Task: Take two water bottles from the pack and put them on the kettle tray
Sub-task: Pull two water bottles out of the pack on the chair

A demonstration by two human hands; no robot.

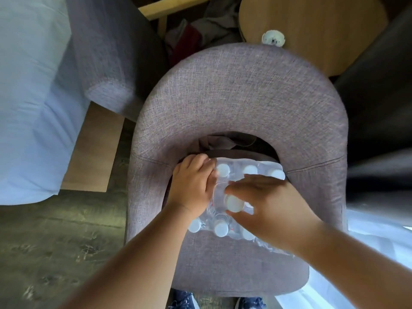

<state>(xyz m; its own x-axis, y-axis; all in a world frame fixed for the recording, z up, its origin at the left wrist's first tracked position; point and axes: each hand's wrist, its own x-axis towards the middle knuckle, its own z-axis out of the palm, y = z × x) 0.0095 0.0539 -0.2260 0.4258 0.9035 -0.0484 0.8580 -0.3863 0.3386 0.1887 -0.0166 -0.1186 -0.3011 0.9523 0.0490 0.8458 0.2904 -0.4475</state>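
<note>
A shrink-wrapped pack of water bottles with white caps lies on the seat of a grey fabric armchair. My right hand grips one water bottle by its white-capped neck, thumb and fingers closed around it, raised a little above the other caps. My left hand presses on the left side of the pack, fingers curled on the plastic wrap beside a cap. The kettle tray is not in view.
A bed with white linen stands at the left. A second grey chair is behind it. A round wooden table with a small white object is beyond the armchair. Wooden floor lies below left.
</note>
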